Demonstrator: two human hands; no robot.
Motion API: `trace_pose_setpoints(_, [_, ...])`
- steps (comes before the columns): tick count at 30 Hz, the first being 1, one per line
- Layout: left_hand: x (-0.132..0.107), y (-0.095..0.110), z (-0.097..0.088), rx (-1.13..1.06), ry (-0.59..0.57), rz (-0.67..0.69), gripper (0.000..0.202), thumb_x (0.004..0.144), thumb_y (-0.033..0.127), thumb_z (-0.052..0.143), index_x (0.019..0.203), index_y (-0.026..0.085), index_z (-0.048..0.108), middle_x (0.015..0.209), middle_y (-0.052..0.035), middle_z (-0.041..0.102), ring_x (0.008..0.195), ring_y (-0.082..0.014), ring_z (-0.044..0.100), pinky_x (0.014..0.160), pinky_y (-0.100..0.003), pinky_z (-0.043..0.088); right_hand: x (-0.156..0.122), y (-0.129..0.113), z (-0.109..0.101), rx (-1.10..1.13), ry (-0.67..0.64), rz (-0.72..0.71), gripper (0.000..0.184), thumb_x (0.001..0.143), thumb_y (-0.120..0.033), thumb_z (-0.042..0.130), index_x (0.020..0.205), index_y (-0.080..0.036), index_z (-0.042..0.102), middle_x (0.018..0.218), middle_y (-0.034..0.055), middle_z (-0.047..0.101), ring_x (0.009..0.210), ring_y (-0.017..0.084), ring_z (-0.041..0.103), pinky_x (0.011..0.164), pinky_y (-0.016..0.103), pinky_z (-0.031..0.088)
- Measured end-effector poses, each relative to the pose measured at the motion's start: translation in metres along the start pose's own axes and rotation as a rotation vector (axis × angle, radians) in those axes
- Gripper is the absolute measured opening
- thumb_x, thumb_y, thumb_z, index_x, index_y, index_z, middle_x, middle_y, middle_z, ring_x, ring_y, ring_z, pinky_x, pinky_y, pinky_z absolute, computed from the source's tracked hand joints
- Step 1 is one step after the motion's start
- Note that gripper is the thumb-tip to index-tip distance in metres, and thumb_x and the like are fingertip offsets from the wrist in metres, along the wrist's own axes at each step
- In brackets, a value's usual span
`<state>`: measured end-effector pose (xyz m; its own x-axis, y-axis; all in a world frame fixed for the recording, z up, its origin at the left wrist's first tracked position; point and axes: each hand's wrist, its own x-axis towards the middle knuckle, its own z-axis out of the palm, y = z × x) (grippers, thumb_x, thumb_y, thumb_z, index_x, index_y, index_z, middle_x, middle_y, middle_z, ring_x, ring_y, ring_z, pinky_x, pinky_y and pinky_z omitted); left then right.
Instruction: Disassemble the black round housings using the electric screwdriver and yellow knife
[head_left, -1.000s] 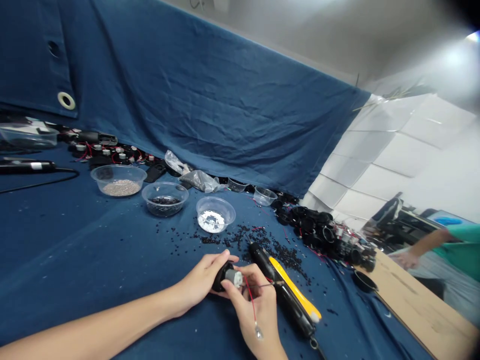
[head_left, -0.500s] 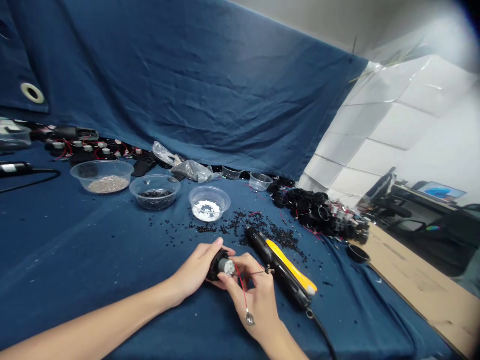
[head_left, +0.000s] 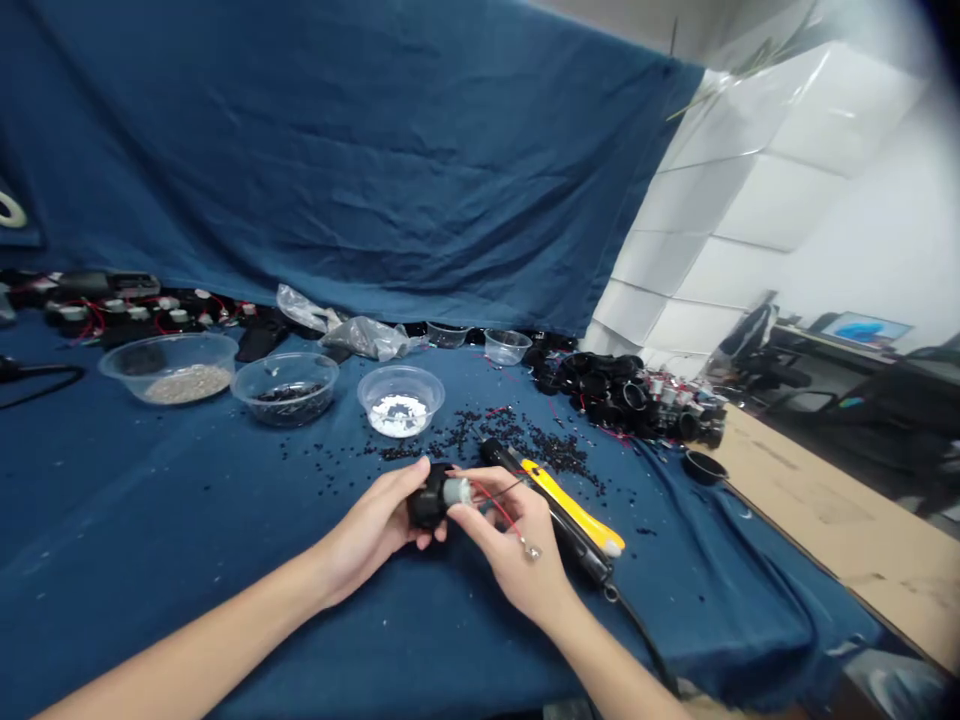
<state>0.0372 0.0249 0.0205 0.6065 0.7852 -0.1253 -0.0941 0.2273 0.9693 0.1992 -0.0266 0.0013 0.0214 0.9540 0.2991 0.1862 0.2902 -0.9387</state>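
Between my two hands is a small motor (head_left: 456,491) set in a round black plastic housing (head_left: 428,498). My left hand (head_left: 382,515) is closed around the housing from the left, thumb on top. My right hand (head_left: 517,535) grips the motor end from the right, its fingers partly hidden behind the part. A red wire (head_left: 504,512) and a dark wire run from the motor across my right hand; the red one ends in a small metal contact (head_left: 532,552). Just beyond my right hand lie a black electric screwdriver (head_left: 577,545) and a yellow-handled tool (head_left: 574,500).
Clear bowls stand ahead: one with greyish bits (head_left: 187,383), one with dark pieces (head_left: 292,394), one with white pieces (head_left: 400,416). Loose black bits (head_left: 555,450) are scattered beyond my hands. Black housings and motors (head_left: 630,390) are piled at right, beside a cardboard sheet (head_left: 817,510).
The motor part has turned, so its motor end now points more to the right. The wires have swung rightward over my right hand. The camera view has shifted somewhat.
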Motion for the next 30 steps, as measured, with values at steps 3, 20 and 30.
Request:
trace_pose_setpoints(3, [-0.004,0.018,0.001,0.084,0.146,0.210,0.059,0.071,0.051,0.080,0.115,0.015,0.060,0.098,-0.0045,0.067,0.084,-0.0158,0.061,0.070,-0.021,0.048,-0.011,0.007,0.011,0.163,0.033,0.150,0.052,0.085,-0.056,0.061,0.118,-0.016,0.054,0.095,0.0056,0.059,0.074,0.012,0.057,0.055,0.018,0.042])
trace_pose_setpoints(20, [-0.064,0.080,0.044,0.774,-0.305,0.816,0.051,0.062,0.022,0.087,0.103,0.022,0.057,0.099,-0.0009,0.063,0.092,-0.0179,0.062,0.086,-0.026,0.052,-0.043,-0.069,-0.015,-0.243,-0.203,-0.352,0.022,0.091,-0.036,0.065,0.107,-0.021,0.065,0.106,0.0040,0.064,0.099,0.018,0.062,0.085,0.027,0.054])
trace_pose_setpoints(30, [-0.050,0.055,0.055,0.522,-0.328,1.020,0.023,0.094,0.042,0.062,0.099,0.020,0.059,0.092,-0.0044,0.069,0.086,-0.0176,0.065,0.085,-0.027,0.050,-0.045,-0.004,-0.001,-0.498,-0.147,-0.570,0.030,0.099,-0.042,0.056,0.115,-0.016,0.061,0.113,0.0083,0.061,0.097,0.018,0.061,0.086,0.038,0.055])
